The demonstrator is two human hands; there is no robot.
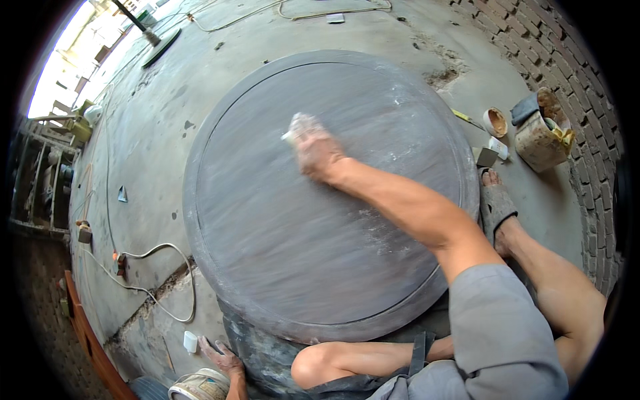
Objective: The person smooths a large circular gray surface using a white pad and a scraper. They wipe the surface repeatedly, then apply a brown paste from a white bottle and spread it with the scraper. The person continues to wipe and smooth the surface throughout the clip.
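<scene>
A large round grey disc (pixel 320 267), like a tabletop with a raised rim and a dark groove inside it, lies flat before me. My right hand (pixel 316 148) is pressed on its upper middle, fingers whitened with dust and slightly blurred. The fingers are closed down, and a small white edge shows at their left; what they hold is hidden. My left hand (pixel 225 360) hangs off the disc at the lower left, fingers apart and holding nothing. Beside it are a small white container (pixel 191 342) and a white bucket (pixel 200 387). Pale dust streaks mark the disc's right part.
At the right are a stained bucket (pixel 543 143), a small round tub (pixel 495 123), a yellow utility knife (pixel 467 119) and a grey block (pixel 485 157), near a brick wall (pixel 573 87). A cable (pixel 193 293) loops over the concrete floor at left. My sandalled foot (pixel 497 200) is close to the disc.
</scene>
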